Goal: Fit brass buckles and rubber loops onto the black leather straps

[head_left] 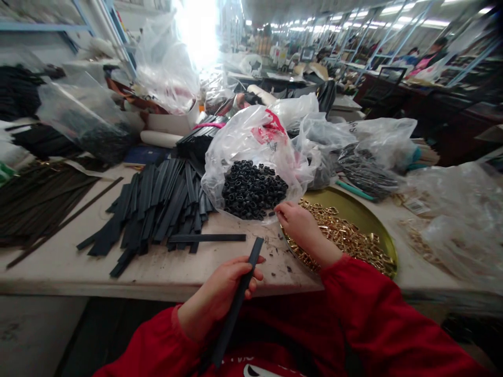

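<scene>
My left hand [226, 285] is closed round a long black strap [240, 293] that slants from my lap up over the table edge. My right hand [298, 224] reaches to the open mouth of a clear plastic bag [251, 139] full of small black rings [253, 189]; its fingertips are pinched together at the edge of the ring pile, and what they hold is too small to make out. Under the right wrist sits a round gold tray [353, 209] with several gold metal buckles [346, 238]. One single black strap [206, 237] lies flat between the hands.
A heap of black straps [157, 207] covers the table's middle left, thinner dark strips [43, 201] lie further left. More plastic bags [369, 152] with dark parts crowd the back and right. The beige table's [78, 262] front edge runs near my lap. People sit at distant benches.
</scene>
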`<move>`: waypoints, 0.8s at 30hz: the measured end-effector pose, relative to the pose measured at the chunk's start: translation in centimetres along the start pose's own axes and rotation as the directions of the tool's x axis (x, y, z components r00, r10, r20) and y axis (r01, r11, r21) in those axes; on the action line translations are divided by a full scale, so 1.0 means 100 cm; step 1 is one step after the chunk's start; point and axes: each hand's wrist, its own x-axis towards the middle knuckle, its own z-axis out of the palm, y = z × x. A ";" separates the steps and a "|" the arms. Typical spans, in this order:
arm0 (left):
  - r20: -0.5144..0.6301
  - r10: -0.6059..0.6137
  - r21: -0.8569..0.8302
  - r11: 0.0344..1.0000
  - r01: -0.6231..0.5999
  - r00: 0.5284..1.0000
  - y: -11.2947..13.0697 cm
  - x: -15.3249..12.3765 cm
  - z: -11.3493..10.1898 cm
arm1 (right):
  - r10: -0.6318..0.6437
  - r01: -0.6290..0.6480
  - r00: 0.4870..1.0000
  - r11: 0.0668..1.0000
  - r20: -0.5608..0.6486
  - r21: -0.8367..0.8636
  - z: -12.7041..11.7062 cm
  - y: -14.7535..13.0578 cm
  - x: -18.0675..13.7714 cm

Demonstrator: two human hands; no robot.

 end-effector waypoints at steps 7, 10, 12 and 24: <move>0.010 -0.005 -0.036 0.999 0.006 1.000 0.003 0.005 -0.006 | -0.043 0.067 0.985 0.988 0.168 -0.138 0.026 0.002 0.033; 0.029 0.012 -0.034 0.999 -0.011 1.000 0.004 0.006 -0.006 | -0.032 0.029 0.997 0.998 0.074 0.048 0.021 0.006 0.023; 0.038 0.012 -0.027 1.000 -0.011 0.999 0.004 0.006 -0.005 | 0.031 -0.048 0.998 0.940 0.057 0.337 0.013 0.005 0.009; 0.043 -0.030 -0.010 0.999 0.030 0.999 -0.007 0.002 0.006 | 0.149 -0.482 0.807 -0.390 0.571 0.784 0.013 -0.027 -0.085</move>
